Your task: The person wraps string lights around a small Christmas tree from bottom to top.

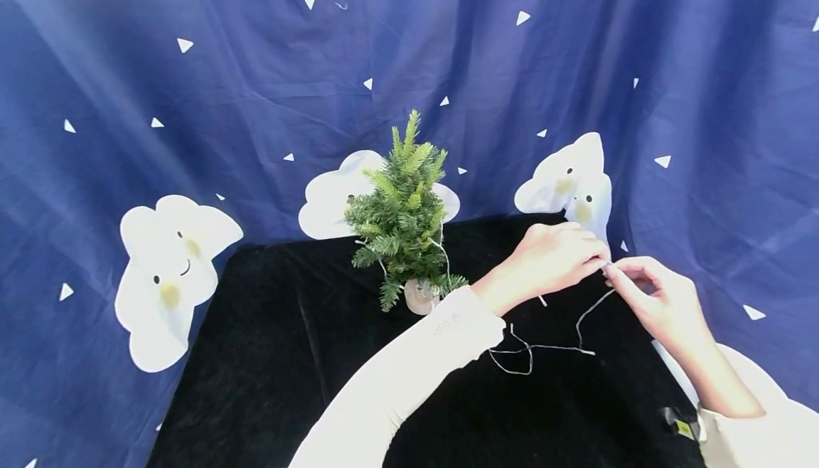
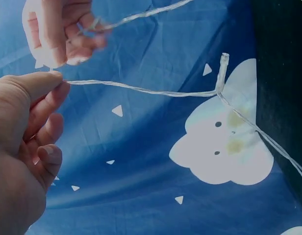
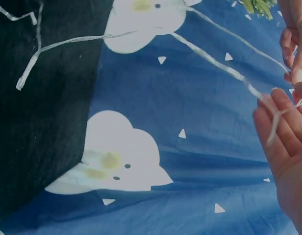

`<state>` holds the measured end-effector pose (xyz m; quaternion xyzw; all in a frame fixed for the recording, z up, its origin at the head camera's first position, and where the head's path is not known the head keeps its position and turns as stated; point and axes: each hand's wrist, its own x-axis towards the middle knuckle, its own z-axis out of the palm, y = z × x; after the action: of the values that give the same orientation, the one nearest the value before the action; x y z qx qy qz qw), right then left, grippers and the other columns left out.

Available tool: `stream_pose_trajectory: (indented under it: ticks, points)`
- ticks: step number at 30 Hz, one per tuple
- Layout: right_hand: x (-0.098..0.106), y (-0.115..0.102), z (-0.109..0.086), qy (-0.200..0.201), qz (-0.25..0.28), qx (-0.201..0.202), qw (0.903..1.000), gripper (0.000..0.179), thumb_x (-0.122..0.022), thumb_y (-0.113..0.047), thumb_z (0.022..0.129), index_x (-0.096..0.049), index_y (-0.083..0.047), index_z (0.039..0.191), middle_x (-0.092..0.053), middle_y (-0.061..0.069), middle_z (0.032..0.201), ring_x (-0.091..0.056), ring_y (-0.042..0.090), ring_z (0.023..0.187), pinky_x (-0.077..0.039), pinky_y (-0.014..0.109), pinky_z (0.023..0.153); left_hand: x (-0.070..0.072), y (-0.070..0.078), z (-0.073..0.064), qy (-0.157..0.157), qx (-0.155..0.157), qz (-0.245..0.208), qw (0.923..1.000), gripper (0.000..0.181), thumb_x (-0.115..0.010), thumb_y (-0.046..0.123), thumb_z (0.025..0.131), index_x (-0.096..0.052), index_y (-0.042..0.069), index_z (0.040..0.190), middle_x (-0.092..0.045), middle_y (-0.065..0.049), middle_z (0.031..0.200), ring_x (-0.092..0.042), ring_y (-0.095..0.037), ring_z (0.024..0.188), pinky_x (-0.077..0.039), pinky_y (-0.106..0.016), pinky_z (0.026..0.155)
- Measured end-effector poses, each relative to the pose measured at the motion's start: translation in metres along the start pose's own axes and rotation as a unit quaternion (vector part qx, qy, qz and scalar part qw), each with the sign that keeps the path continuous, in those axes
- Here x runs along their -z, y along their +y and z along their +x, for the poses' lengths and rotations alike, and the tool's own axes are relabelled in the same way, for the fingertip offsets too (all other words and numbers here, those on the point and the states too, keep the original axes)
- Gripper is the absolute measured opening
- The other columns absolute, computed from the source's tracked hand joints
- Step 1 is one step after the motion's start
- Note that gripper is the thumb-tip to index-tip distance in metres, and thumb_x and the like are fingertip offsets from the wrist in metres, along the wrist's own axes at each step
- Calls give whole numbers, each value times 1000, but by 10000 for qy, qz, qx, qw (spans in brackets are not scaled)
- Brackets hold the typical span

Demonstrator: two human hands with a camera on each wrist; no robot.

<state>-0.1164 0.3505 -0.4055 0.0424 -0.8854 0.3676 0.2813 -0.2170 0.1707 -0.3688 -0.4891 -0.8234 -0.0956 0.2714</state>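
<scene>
Between both hands runs a thin white twisted string of fairy lights point(image 1: 579, 326) with short whitish stubs along it. My left hand point(image 1: 557, 258) pinches the string between thumb and forefinger. Close beside it, my right hand point(image 1: 662, 301) pinches the string at its fingertips. In the left wrist view, the string point(image 2: 141, 89) stretches from my left fingertips toward the black cloth. In the right wrist view, a length of it lies across the fingers of my right hand point(image 3: 288, 142). A small green Christmas tree point(image 1: 403, 212) stands left of my hands, with pieces of white string hanging on its branches.
Under the tree is a pale round base point(image 1: 420, 297). Black cloth point(image 1: 269, 354) covers the table, and more string lies loosely on it. Behind hangs a blue curtain point(image 1: 256, 98) with clouds and triangles. A small dark thing with a yellow patch point(image 1: 683, 428) sits by the right sleeve.
</scene>
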Motion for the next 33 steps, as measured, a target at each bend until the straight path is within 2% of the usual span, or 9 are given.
stream_pose_trajectory:
  ticks: [3,8,15,19,22,25,28,30,33]
  points:
    - [-3,0,-1,-89,439,-360,9983,10,-72,-3,90,-68,-2,100,-69,-28,78,-64,-14,70,-46,3,66,5,-5,2,-31,86,30,10000,20,-52,41,102,-72,44,99,-68,32,101,-61,6,100,-47,-16,66]
    - [-4,3,-7,80,1266,-542,9904,7,-66,2,94,-64,6,100,-73,-19,81,-68,-5,76,-49,7,74,15,-15,7,20,-21,38,10000,20,-54,35,101,-73,41,96,-68,27,95,-63,5,97,-45,-15,69]
    - [-7,1,-6,-22,2783,-703,9579,10,-61,4,96,-60,11,103,-78,-3,91,-74,7,85,-50,12,86,31,-30,19,-257,-66,-181,9995,16,-58,36,101,-74,38,99,-68,22,93,-63,2,94,-45,-15,77]
    - [-8,-2,-3,-19,3230,-686,9439,11,-60,5,96,-61,12,105,-78,2,89,-74,10,84,-48,15,90,40,-37,25,-464,235,-240,9984,14,-58,41,100,-72,40,97,-65,22,90,-60,2,91,-49,-25,72]
    - [-11,-4,-2,9,3555,-585,9328,8,-58,9,96,-61,11,103,-76,3,81,-73,11,78,-49,16,87,48,-43,28,-692,450,-364,9959,14,-58,43,100,-71,40,98,-62,20,89,-58,0,86,-48,-29,68]
    - [-14,-5,0,55,3836,-497,9221,9,-57,12,95,-63,8,99,-72,2,73,-70,12,68,-52,16,79,56,-53,32,-711,622,-352,9949,13,-58,42,100,-70,40,98,-60,19,86,-59,-2,81,-47,-30,67]
    - [-17,-6,2,98,3951,-441,9175,10,-57,14,94,-64,8,96,-69,1,69,-66,11,60,-53,17,68,66,-63,37,-691,875,-305,9933,12,-57,40,100,-68,39,95,-58,18,81,-59,-2,79,-46,-29,66]
    - [-17,-6,2,117,3863,-461,9212,7,-58,13,94,-64,10,96,-67,0,68,-64,11,57,-52,17,62,73,-70,41,-759,1056,-314,9910,13,-57,40,100,-67,38,92,-58,18,80,-58,-1,79,-45,-28,66]
    - [-18,-7,1,90,3679,-529,9283,6,-59,11,94,-65,10,95,-67,-1,67,-61,11,55,-50,18,58,83,-82,45,-897,1282,-395,9869,13,-56,41,101,-69,41,98,-64,21,89,-60,2,85,-47,-28,73]
